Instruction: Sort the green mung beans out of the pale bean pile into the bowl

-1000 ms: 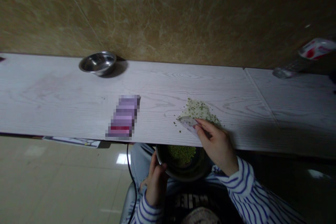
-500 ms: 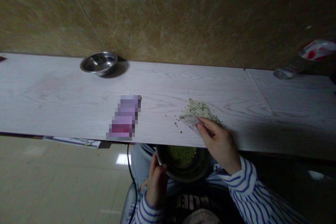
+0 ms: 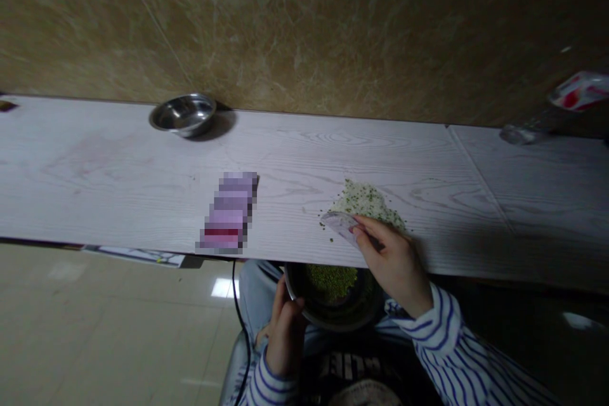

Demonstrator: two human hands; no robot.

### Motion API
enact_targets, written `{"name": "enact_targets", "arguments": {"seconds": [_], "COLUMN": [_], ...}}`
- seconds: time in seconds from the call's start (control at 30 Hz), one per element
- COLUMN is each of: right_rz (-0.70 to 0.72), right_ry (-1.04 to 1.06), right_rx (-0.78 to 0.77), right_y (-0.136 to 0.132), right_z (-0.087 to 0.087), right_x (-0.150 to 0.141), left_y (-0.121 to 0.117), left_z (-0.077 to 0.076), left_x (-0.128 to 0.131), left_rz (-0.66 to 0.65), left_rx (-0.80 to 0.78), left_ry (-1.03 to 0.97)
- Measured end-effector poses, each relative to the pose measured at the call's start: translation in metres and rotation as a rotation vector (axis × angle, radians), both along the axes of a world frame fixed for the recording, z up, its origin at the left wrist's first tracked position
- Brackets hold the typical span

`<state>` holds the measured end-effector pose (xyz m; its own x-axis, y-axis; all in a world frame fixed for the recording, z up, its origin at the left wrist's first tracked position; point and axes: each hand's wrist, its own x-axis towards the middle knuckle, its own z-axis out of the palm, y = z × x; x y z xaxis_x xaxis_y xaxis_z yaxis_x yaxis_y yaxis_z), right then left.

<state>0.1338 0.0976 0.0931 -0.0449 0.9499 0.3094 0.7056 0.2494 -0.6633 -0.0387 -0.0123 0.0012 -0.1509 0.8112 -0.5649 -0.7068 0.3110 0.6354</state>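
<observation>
My right hand [image 3: 392, 260] pinches a thin, clear plastic piece [image 3: 340, 226] between thumb and fingers. That piece rests low over the table, at the near left side of a pile of white rice-like grains mixed with green beans [image 3: 368, 196]. A few loose green beans lie left of the pile. Below the table's front edge, my left hand [image 3: 285, 330] grips the rim of a metal bowl [image 3: 328, 317], its thumb over the rim. Small green beans, which look like mung beans [image 3: 333, 280], fill part of that bowl. The table edge hides the bowl's far side.
An empty-looking steel bowl [image 3: 183, 117] stands by the wall at back left. A blurred-out purple flat object [image 3: 228, 209] lies left of the pile. A clear plastic bottle [image 3: 547, 117] is at far right. A black cable [image 3: 236, 304] hangs below the table.
My right hand has drawn the plastic piece slightly left and toward the table's front edge. My left hand keeps the bowl in the same place. The camera view has shifted a little.
</observation>
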Motion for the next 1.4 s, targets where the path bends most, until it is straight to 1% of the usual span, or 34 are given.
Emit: {"name": "enact_targets", "arguments": {"seconds": [0.1, 0.27, 0.37, 0.5, 0.57, 0.7, 0.8, 0.9, 1.0, 1.17, 1.27, 1.4], "right_rz": [-0.031, -0.105, -0.101, -0.078, -0.087, -0.156, -0.179, -0.183, -0.164, -0.122, -0.141, -0.169], "right_ry": [-0.007, 0.001, 0.01, -0.014, -0.027, -0.043, -0.021, 0.01, 0.016, -0.093, -0.135, -0.108], "right_rx": [-0.014, -0.016, -0.01, 0.002, 0.003, -0.003, -0.021, -0.029, -0.016, 0.015, 0.024, 0.048], "right_y": [0.003, 0.005, 0.003, 0.003, 0.004, 0.006, 0.005, 0.004, 0.006, 0.014, 0.016, 0.017], "right_z": [-0.001, -0.001, 0.0, 0.0, -0.001, -0.004, -0.005, -0.005, -0.001, 0.002, 0.0, -0.001], "right_x": [0.0, 0.007, 0.005, -0.007, -0.01, -0.002, 0.007, 0.008, -0.001, -0.015, -0.012, -0.006], "left_y": [0.0, 0.0, 0.0, -0.001, -0.001, -0.002, -0.002, -0.002, -0.002, -0.003, -0.005, -0.007], "left_z": [0.002, 0.004, 0.003, 0.001, 0.0, 0.001, 0.002, 0.003, 0.002, 0.0, -0.002, -0.009], "left_x": [-0.001, -0.001, -0.001, -0.001, -0.002, -0.003, -0.003, -0.003, -0.004, -0.01, -0.012, -0.014], "left_rz": [-0.001, 0.039, 0.028, 0.018, 0.023, 0.041, 0.043, 0.048, 0.064, 0.045, 0.05, 0.049], "left_rx": [0.018, 0.028, 0.033, 0.061, 0.074, 0.058, 0.027, 0.061, 0.083, 0.073, 0.073, 0.07], "left_ry": [-0.004, -0.02, -0.022, -0.034, -0.034, -0.033, -0.019, -0.04, -0.059, -0.058, -0.058, -0.054]}}
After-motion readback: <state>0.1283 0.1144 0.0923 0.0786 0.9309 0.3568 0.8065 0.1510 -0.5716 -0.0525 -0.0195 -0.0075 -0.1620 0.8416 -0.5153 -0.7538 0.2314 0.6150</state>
